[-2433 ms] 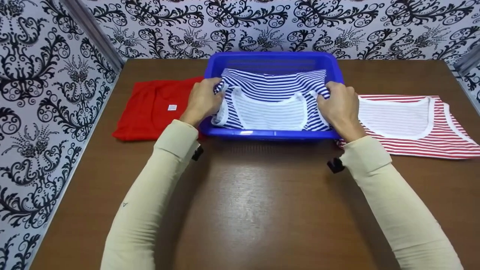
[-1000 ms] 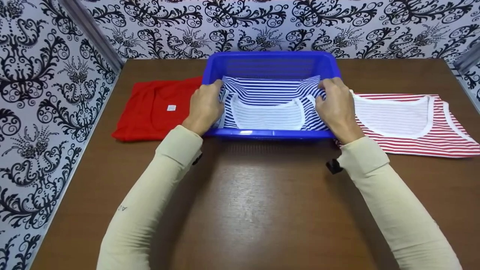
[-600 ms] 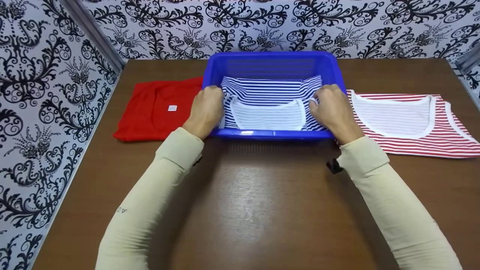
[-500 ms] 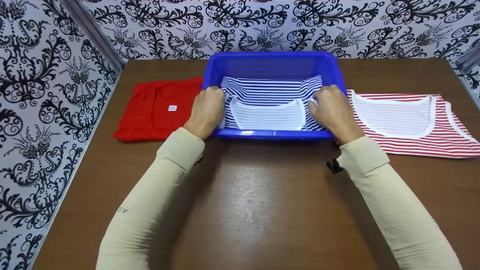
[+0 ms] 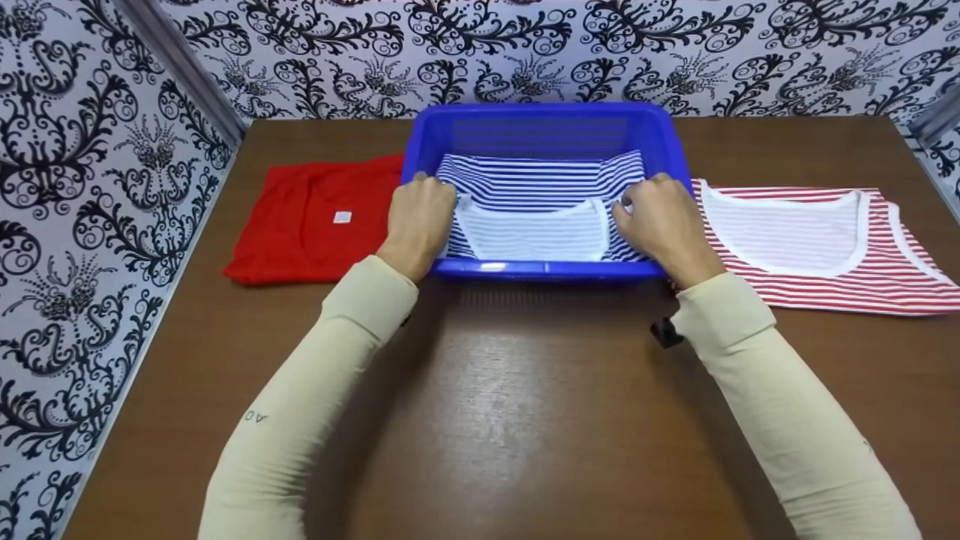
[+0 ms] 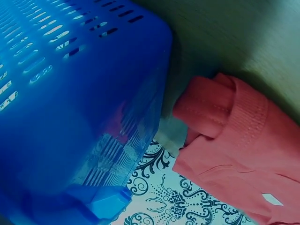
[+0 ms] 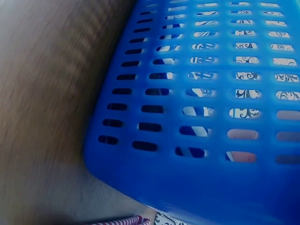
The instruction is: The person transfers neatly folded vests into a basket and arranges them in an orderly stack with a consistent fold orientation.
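Note:
A folded blue-and-white striped tank top (image 5: 532,184) with white neck trim lies inside the blue plastic basket (image 5: 547,267). My left hand (image 5: 420,221), fingers curled down, grips its left edge just inside the basket. At the opposite edge my right hand (image 5: 664,221) holds the fabric with thumb and fingers bent; its fingertips are partly hidden. In the left wrist view the basket's slotted wall (image 6: 70,126) fills the left side. Through slots of the basket wall (image 7: 154,122) in the right wrist view, bits of striped cloth and skin show.
Left of the basket lies a folded red garment (image 5: 322,221) with a small white label. A folded red-and-white striped tank top (image 5: 840,292) lies at the right. All rest on a brown wooden table (image 5: 495,405) against a patterned wall (image 5: 525,52).
The blue-striped tank top has sunk lower into the basket since the first frame. Both hands have moved slightly inward, and the left hand's fingers now point further down.

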Demonstrator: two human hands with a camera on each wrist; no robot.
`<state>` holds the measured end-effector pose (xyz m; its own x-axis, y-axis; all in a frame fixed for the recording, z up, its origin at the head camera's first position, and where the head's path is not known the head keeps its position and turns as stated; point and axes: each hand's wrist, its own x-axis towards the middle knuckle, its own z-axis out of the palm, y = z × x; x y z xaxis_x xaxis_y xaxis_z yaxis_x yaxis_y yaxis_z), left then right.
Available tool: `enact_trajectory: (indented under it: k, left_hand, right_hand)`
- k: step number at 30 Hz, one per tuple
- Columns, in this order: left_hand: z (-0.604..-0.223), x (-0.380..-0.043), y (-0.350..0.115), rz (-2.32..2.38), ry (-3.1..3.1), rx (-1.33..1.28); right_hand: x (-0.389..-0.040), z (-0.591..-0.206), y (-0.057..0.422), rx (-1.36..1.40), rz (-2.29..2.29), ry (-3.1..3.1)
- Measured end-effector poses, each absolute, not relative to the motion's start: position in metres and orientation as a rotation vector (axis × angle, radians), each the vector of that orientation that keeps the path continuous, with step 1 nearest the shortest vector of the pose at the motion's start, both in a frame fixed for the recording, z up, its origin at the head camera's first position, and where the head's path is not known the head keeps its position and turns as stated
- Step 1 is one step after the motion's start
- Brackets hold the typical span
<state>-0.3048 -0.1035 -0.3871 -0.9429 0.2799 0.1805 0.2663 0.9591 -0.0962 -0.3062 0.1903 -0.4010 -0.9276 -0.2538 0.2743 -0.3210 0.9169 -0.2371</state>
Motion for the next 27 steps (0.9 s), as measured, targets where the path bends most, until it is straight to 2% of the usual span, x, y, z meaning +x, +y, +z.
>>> enact_trajectory:
  k: [10,27]
  left_hand:
    - [-0.3828,-0.3024,-0.098,0.053,-3.009,-0.346]
    - [-0.3787,-0.3007,-0.0979,0.075,-2.979,-0.556]
  right_hand:
    - [-0.3079,-0.4029,0.1887,0.428,0.393,-2.823]
    - [-0.306,-0.4021,0.188,0.338,0.357,-2.864]
